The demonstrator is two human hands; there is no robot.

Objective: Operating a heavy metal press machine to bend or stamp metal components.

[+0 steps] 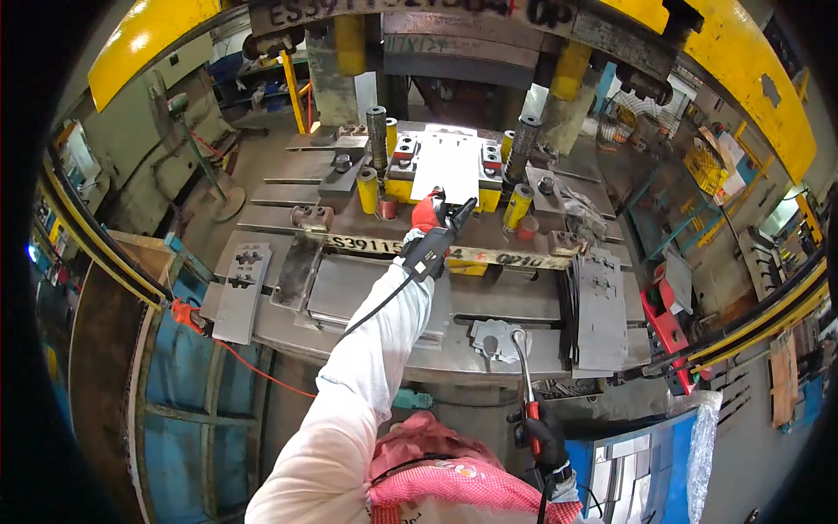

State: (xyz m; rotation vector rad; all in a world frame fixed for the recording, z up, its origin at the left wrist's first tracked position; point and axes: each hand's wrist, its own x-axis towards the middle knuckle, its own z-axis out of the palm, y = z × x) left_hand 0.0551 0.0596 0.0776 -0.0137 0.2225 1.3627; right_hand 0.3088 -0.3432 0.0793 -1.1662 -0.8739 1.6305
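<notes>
My left hand, in a red glove, reaches forward to the near edge of a bright metal sheet. Its fingers seem closed on that edge, though a black device strapped at the wrist partly covers them. The sheet lies on the lower die, between yellow posts and dark coiled springs. Low on the right, my right hand in a black glove is wrapped round the red handle of a long metal tool with a curved end. That curved end is beside a small cut metal plate.
Flat metal sheets are stacked left of centre on the press bed. Cut plates stand right and left. The upper die hangs above. A blue bin is at lower right; a red cable trails at left.
</notes>
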